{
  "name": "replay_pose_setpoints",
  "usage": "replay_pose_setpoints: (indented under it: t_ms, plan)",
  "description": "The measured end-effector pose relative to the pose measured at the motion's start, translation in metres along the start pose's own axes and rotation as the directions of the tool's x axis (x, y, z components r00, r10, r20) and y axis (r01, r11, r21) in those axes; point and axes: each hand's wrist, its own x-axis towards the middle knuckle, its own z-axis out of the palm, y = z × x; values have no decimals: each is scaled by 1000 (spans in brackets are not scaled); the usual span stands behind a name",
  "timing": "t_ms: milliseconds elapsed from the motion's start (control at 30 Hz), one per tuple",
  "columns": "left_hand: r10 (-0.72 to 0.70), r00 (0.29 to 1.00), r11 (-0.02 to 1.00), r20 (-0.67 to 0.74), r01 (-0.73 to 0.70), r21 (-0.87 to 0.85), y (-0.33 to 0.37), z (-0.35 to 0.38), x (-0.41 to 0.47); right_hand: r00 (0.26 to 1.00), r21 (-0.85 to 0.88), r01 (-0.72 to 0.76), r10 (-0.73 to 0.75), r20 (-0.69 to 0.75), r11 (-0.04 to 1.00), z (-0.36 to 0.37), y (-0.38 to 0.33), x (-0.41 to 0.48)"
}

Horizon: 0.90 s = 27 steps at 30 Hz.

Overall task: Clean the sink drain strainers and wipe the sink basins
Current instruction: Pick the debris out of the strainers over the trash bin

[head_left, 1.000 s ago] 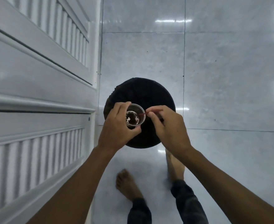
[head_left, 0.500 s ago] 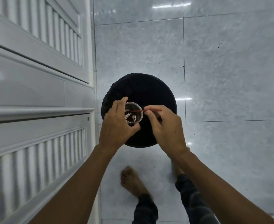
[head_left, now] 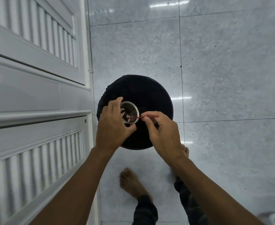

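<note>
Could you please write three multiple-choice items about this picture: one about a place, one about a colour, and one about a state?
1. Where is the strainer held?
A. Above the black bin
B. Inside a sink basin
C. On the white door

2. What colour is the thin stick in the right hand?
A. Green
B. Red
C. White

3. What is the state of the strainer?
A. Clean and empty
B. Full of water
C. Dirty, with bits of debris inside

Answers:
1. A, because the left hand holds the strainer over the round black bin on the tiled floor.
2. B, because the stick shows red from the fingers to its tip at the strainer's rim.
3. C, because dark residue and pale bits are seen in the cup.
</note>
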Motion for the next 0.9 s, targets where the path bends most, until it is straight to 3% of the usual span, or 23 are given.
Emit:
replay_pose_setpoints:
  t_ms: [300, 433, 633, 800, 900]
  plan:
    - [-43, 999, 999, 21, 44, -12, 1, -3, -1, 998, 12, 27, -28, 53, 1000, -1, 4, 1]
    - [-47, 998, 998, 36, 49, -34, 1, -4, -2, 999, -7, -34, 34, -5, 999, -6, 11, 10]
    - [-76, 997, 996, 32, 77, -41, 4, -2, 2, 999, 47, 30, -29, -16, 998, 0, 8, 2]
    - [-74, 997, 997, 13, 75, -25, 6, 0, 2, 997, 32, -58, 60, -57, 998, 5, 12, 4]
    - [-78, 997, 997, 16, 79, -24, 5, 1, 0, 997, 65, -25, 30, -77, 998, 4, 9, 3]
